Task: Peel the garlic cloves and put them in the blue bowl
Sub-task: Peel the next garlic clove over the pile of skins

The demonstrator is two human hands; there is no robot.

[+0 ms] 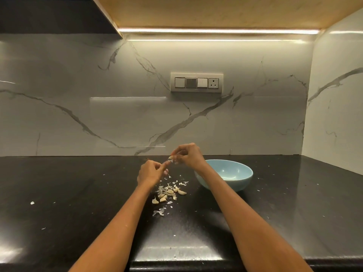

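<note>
My right hand (187, 155) pinches a small garlic clove (170, 158) above the black counter. Just left of it and a little lower, my left hand (150, 172) pinches a strip of papery skin (167, 163) that leads to the clove. Below both hands, a small pile of garlic cloves (170, 193) lies on the counter among loose skins. The blue bowl (235, 178) stands to the right of the pile, partly behind my right forearm; what shows of its inside holds nothing.
Skin scraps (159, 212) are scattered over the black countertop (78, 193), with one white bit (32, 202) far left. A marble backsplash with a switch panel (196, 82) rises behind. A white wall closes the right side. The counter's front edge (176, 262) runs close to me.
</note>
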